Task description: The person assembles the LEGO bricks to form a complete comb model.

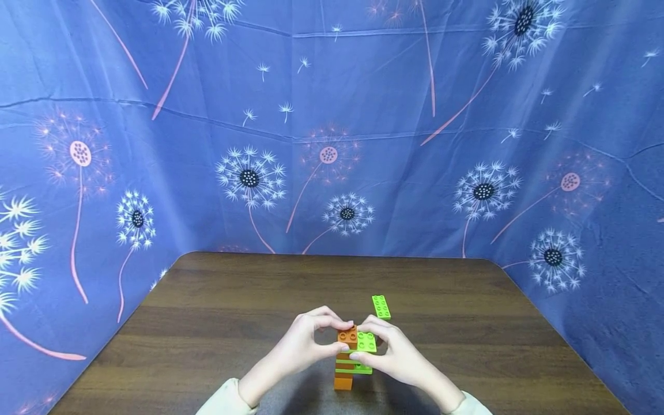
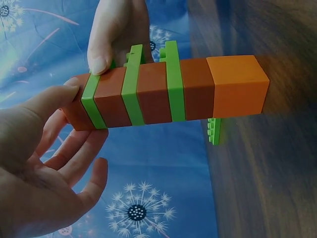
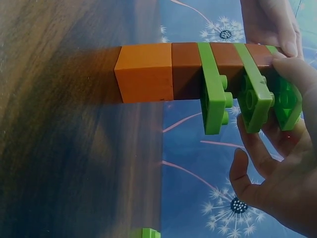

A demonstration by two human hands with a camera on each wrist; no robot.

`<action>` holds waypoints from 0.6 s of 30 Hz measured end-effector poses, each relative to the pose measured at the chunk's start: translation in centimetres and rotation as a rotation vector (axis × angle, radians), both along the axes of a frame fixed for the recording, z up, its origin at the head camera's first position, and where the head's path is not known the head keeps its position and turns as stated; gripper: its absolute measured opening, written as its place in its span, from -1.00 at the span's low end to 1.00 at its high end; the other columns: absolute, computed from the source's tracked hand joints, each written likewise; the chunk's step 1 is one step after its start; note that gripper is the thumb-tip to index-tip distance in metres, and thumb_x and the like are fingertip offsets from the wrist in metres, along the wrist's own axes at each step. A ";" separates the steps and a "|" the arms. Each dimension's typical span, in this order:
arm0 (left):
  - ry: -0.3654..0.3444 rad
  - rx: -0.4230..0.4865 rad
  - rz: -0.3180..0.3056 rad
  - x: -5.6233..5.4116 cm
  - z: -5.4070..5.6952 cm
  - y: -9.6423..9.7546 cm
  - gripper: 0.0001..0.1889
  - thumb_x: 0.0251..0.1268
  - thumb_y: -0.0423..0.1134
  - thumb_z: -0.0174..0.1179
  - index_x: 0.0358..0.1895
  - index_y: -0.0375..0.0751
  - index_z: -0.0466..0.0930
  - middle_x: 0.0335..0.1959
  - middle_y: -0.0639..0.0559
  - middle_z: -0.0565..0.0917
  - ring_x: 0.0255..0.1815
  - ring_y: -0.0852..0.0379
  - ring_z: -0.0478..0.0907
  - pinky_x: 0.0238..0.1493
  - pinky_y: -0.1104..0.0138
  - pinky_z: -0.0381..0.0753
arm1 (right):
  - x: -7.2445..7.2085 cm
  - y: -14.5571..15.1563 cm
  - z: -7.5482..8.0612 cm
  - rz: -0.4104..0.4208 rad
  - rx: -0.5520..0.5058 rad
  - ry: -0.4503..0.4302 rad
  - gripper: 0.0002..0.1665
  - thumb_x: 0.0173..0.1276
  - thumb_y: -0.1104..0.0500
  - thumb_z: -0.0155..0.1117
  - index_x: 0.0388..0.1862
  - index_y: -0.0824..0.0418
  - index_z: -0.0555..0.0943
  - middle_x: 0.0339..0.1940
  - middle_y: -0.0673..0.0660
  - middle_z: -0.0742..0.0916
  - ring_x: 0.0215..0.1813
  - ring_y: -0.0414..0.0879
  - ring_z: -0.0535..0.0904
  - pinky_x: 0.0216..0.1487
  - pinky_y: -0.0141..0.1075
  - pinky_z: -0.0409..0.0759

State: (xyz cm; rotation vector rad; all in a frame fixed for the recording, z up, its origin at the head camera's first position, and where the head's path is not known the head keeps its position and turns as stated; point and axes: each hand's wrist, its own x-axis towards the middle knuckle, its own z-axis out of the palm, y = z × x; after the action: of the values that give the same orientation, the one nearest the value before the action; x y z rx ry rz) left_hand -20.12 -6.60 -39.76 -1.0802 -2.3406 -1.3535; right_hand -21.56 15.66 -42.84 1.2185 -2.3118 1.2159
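A tower of toy building bricks stands on the table, with an orange brick [image 1: 343, 384] at its foot and brown bricks [image 2: 151, 84] alternating with thin green plates [image 3: 213, 94] above. The plates jut out to the right of the column. My left hand [image 1: 303, 340] pinches the topmost brown brick [image 1: 347, 336] between thumb and fingers. On the other side my right hand [image 1: 396, 351] grips the jutting end of the top green plate [image 1: 366, 342], thumb in front and fingers behind. In the left wrist view, both thumbs lie close together near the tower's top.
One loose green plate [image 1: 381, 306] lies on the wooden table [image 1: 249, 294] behind the right hand. A blue cloth printed with dandelions [image 1: 394, 144] hangs behind and at both sides of the table.
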 end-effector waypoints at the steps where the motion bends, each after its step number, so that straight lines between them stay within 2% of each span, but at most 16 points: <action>1: 0.000 0.001 -0.003 0.1 0.0 0.0 -0.67 0.07 -0.25 0.36 -0.03 -0.14 0.66 -0.23 0.13 0.66 -0.16 0.25 0.57 -0.03 0.32 0.58 | 0.0 0.0 0.0 0.007 -0.002 0.010 -0.67 0.17 0.09 0.38 -0.06 -0.06 0.58 -0.28 -0.18 0.59 -0.24 -0.34 0.44 -0.32 -0.43 0.46; 6: -0.002 -0.002 -0.007 0.2 0.1 0.0 -0.66 0.07 -0.26 0.36 -0.03 -0.16 0.66 -0.22 0.13 0.66 -0.14 0.26 0.57 0.04 0.31 0.58 | 0.0 0.0 0.0 0.016 -0.014 0.032 -0.66 0.18 0.10 0.38 -0.05 -0.05 0.58 -0.27 -0.16 0.59 -0.23 -0.33 0.45 -0.32 -0.47 0.45; 14: 0.055 0.040 0.008 0.0 -0.5 0.0 -0.67 0.06 -0.24 0.37 -0.04 -0.13 0.66 -0.23 0.11 0.67 -0.20 0.25 0.56 -0.23 0.35 0.55 | -0.1 -0.1 -0.1 0.022 -0.017 0.025 -0.67 0.18 0.11 0.38 -0.05 -0.04 0.58 -0.27 -0.15 0.60 -0.24 -0.32 0.45 -0.33 -0.44 0.46; 18: 0.072 0.054 -0.003 0.0 -0.7 0.1 -0.66 0.05 -0.26 0.38 -0.04 -0.15 0.66 -0.22 0.10 0.67 -0.16 0.26 0.58 -0.09 0.34 0.60 | -0.1 0.0 -0.2 0.004 -0.007 0.018 -0.66 0.16 0.09 0.39 -0.06 -0.06 0.58 -0.27 -0.18 0.60 -0.23 -0.34 0.45 -0.31 -0.47 0.46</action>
State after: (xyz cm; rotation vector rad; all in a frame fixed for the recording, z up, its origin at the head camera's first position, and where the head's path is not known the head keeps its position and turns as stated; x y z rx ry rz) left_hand -20.07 -6.51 -40.46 -1.0978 -2.2401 -1.3475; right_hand -21.63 15.69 -43.03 1.2274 -2.2914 1.2092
